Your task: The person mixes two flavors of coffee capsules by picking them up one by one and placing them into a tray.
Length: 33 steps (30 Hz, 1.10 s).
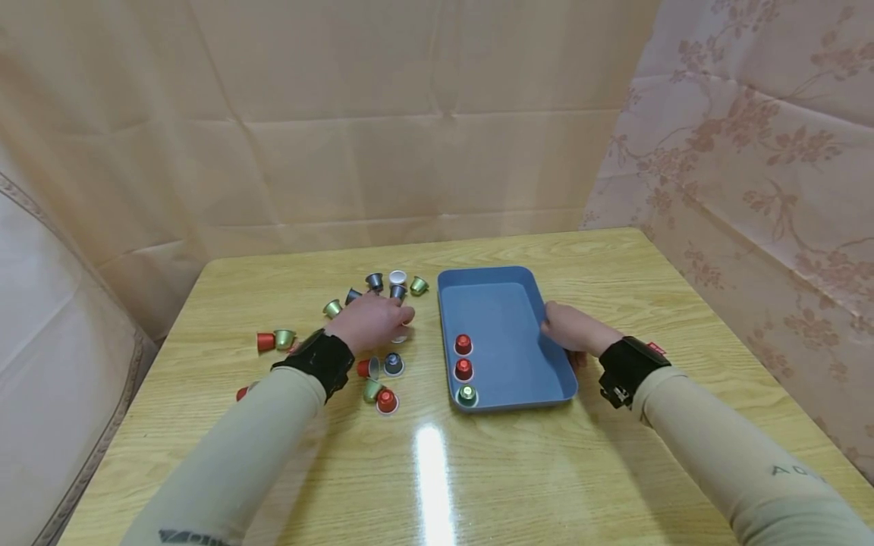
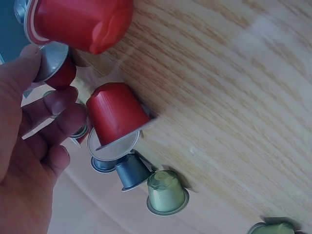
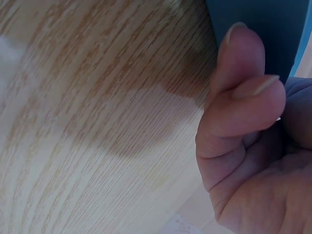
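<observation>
My left hand [image 1: 372,320] is over the scattered coffee capsules on the table, left of the blue tray [image 1: 501,322]. In the left wrist view its thumb and forefinger pinch a red coffee capsule [image 2: 62,77] by the foil-lidded end; the head view mostly hides this capsule behind the hand. My right hand [image 1: 580,330] grips the tray's right side, thumb at the rim and fingers outside against the wall. Along the tray's left side stand two red capsules [image 1: 463,344] and a green capsule [image 1: 467,394], lids down, in a column.
Around the left hand lie several loose capsules: green [image 1: 419,286], dark blue [image 1: 393,364] and red [image 1: 387,401]. Farther left are a red capsule [image 1: 265,342] and a green one [image 1: 284,339]. A beige curtain [image 1: 328,136] hangs behind the wooden table [image 1: 546,470].
</observation>
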Motion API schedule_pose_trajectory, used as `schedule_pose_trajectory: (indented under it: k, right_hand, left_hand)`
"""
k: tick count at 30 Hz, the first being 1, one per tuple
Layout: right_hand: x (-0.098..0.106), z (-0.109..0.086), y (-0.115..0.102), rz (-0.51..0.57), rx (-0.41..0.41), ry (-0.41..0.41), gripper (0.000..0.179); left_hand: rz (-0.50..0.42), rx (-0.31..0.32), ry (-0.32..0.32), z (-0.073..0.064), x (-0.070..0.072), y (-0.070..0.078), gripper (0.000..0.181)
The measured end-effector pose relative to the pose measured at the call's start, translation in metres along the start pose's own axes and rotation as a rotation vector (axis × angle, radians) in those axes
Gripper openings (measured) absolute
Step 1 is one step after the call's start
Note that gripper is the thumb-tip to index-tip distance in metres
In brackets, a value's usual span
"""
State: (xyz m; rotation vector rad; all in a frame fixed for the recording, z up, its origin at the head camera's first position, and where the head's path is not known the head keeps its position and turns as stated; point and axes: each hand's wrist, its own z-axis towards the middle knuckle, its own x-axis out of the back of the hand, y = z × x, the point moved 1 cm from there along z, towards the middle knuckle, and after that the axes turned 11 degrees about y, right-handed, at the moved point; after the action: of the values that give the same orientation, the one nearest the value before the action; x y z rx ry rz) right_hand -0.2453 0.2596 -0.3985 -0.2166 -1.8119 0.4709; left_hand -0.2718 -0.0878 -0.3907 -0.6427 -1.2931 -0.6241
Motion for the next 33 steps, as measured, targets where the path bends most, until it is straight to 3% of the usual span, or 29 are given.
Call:
schedule_pose_trajectory:
  k: [18, 33]
  right_hand:
    - [0.0, -0.001, -0.001, -0.002, 0.0, 0.003, 0.041]
    - [0.001, -0.003, -0.001, 0.009, 0.007, 0.001, 0.041]
  left_hand:
    - [-0.116, -0.128, 0.049, 0.002, 0.0, 0.011, 0.011]
    - [-0.062, -0.181, 0.041, 0.001, -0.002, 0.013, 0.007]
